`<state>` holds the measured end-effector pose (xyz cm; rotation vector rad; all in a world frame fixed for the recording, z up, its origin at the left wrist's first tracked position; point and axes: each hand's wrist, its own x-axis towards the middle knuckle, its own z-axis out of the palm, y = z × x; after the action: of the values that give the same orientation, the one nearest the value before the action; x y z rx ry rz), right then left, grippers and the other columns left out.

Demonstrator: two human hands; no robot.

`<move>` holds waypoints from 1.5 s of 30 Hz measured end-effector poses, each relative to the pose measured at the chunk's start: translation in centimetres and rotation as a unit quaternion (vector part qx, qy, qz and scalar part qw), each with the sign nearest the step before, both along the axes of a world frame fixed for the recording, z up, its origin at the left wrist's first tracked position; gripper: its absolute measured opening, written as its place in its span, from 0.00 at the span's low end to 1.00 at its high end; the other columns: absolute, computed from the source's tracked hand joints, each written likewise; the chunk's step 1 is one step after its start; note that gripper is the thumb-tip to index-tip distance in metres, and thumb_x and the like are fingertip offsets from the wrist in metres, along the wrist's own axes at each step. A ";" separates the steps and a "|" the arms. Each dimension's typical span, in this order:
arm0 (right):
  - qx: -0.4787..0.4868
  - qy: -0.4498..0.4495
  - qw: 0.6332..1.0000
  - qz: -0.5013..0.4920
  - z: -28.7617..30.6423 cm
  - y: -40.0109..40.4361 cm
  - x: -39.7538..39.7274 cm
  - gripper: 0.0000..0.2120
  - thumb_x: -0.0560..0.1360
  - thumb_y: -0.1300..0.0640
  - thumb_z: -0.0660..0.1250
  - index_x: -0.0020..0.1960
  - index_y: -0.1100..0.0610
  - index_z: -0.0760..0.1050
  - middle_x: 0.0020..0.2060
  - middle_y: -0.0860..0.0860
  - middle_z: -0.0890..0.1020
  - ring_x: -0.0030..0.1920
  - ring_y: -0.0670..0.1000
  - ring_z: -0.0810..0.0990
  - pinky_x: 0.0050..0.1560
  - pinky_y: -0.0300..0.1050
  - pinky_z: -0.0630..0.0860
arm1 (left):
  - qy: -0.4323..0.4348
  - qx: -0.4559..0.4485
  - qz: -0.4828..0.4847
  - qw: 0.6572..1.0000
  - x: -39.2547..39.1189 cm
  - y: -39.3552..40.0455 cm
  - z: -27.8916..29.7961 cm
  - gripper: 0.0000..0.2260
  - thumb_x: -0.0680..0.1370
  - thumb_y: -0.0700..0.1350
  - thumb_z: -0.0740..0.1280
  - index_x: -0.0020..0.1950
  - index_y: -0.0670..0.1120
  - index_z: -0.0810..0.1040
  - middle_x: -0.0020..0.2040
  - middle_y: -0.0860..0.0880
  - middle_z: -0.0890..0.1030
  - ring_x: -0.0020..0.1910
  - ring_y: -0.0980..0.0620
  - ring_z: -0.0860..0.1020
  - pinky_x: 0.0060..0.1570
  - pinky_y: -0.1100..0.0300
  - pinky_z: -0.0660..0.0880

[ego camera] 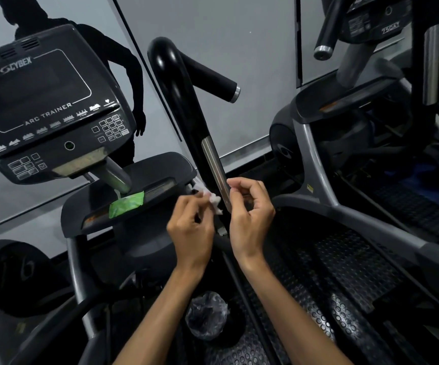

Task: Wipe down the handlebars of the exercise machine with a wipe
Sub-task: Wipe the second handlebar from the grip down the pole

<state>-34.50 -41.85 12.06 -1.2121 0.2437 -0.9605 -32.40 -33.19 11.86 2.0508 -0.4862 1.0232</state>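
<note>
Crumpled clear plastic bag seen low between the forearms, white wipe pinched in the left hand grip beside the black handlebar, right hand fingers loosely curled, nothing held, green wipe packet laid on the machine's tray, Cybex console mounted beyond

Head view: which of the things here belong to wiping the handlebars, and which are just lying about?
Part of the job:
- white wipe, pinched in the left hand
- black handlebar with its metal grip strip
- right hand, fingers curled beside the strip
- green wipes pack on the tray, presumably the supply

Just lying about:
- Cybex Arc Trainer console
- crumpled clear plastic bag
- neighbouring machine
</note>
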 end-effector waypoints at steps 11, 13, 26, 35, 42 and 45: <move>-0.043 0.007 0.999 0.022 -1.3 -0.2 -0.7 0.11 0.74 0.68 0.68 0.49 0.56 0.84 0.46 0.45 0.82 0.48 0.51 0.82 0.48 0.44 0.79 | 0.004 -0.017 -0.019 1.000 -0.3 0.1 -0.7 0.04 0.73 0.32 0.75 0.45 0.40 0.85 0.43 0.47 0.81 0.45 0.60 0.79 0.44 0.68 0.76; -0.049 0.008 0.998 0.025 -1.5 -0.2 -0.8 0.12 0.74 0.70 0.68 0.50 0.56 0.84 0.46 0.46 0.82 0.48 0.51 0.82 0.49 0.42 0.79 | -0.018 -0.051 -0.008 0.999 0.3 -0.4 0.8 0.03 0.74 0.33 0.75 0.44 0.39 0.85 0.42 0.47 0.80 0.44 0.59 0.78 0.42 0.68 0.75; -0.069 -0.013 0.996 0.063 -3.1 -0.9 -1.2 0.18 0.74 0.72 0.66 0.58 0.58 0.84 0.55 0.49 0.84 0.57 0.52 0.83 0.56 0.47 0.80 | -0.014 -0.035 -0.023 0.999 -0.1 -0.4 0.0 0.04 0.74 0.32 0.75 0.47 0.39 0.85 0.44 0.48 0.80 0.48 0.54 0.81 0.45 0.62 0.79; -0.074 -0.026 0.992 0.096 -3.4 -1.6 -1.3 0.17 0.76 0.67 0.63 0.60 0.60 0.84 0.56 0.49 0.84 0.59 0.52 0.82 0.61 0.49 0.79 | 0.010 -0.035 -0.030 0.999 -0.1 0.4 -0.2 0.05 0.73 0.35 0.76 0.47 0.41 0.85 0.45 0.49 0.82 0.47 0.65 0.79 0.46 0.64 0.78; -0.051 -0.022 0.990 0.133 -3.5 -2.1 -1.6 0.20 0.75 0.67 0.60 0.63 0.59 0.83 0.58 0.49 0.84 0.60 0.50 0.82 0.60 0.47 0.79 | 0.007 -0.001 -0.049 0.999 -1.5 -0.1 -2.3 0.08 0.73 0.34 0.76 0.51 0.40 0.86 0.46 0.48 0.82 0.48 0.58 0.81 0.46 0.65 0.80; -0.041 -0.026 0.989 0.141 -3.5 -2.3 -1.6 0.19 0.76 0.66 0.60 0.63 0.60 0.82 0.57 0.49 0.85 0.60 0.50 0.82 0.61 0.48 0.79 | 0.026 -0.026 -0.044 0.998 -0.9 0.5 -2.3 0.07 0.72 0.32 0.76 0.48 0.41 0.86 0.46 0.49 0.82 0.49 0.58 0.82 0.47 0.59 0.81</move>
<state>-36.07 -44.16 8.60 -1.2569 -0.0091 -0.7597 -33.32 -32.73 9.59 1.9875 -0.5140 0.9199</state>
